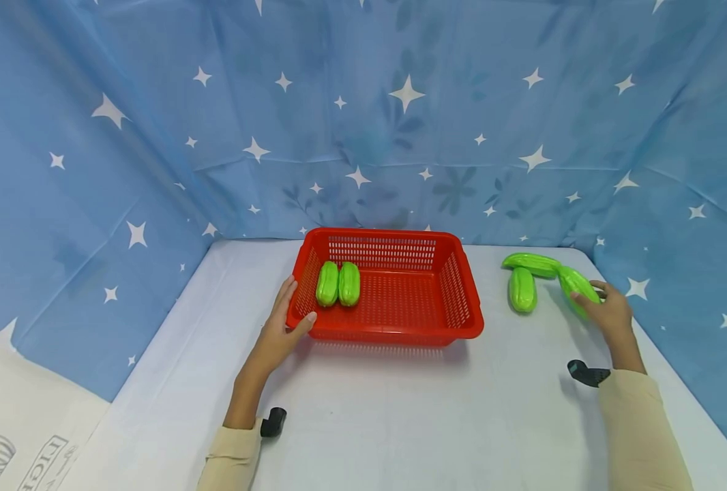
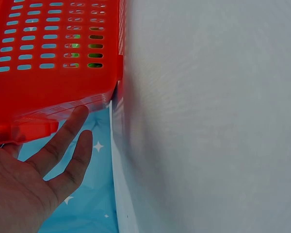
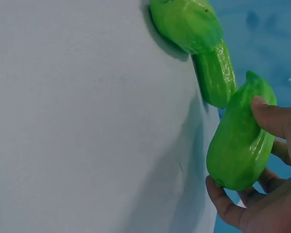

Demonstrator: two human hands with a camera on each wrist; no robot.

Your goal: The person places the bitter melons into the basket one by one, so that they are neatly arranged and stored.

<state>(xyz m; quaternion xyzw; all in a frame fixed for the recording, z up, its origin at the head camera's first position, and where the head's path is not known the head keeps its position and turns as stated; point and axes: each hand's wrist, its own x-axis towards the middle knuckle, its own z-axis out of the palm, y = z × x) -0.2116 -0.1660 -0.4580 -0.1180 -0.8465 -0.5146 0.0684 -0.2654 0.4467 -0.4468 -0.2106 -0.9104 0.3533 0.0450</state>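
Observation:
My right hand (image 1: 609,314) holds a glossy, ribbed green gourd (image 3: 241,133) between thumb and fingers, tilted, at the right of the table. Beside it, a second green gourd (image 1: 532,264) lies crosswise at the back and a third green gourd (image 1: 523,290) points toward me. The left hand (image 1: 279,334) rests at the near left corner of a red plastic basket (image 1: 394,335). Its thumb lies on the front rim, while the other fingers extend fairly straight along the left side. Two green gourds (image 1: 339,284) lie side by side in the basket's left part.
The white-covered table (image 1: 394,423) backs onto a blue curtain (image 1: 363,123) with white stars, which also runs down both sides. A black wrist camera (image 1: 273,423) sticks out from the left sleeve, and another black camera (image 1: 586,373) from the right.

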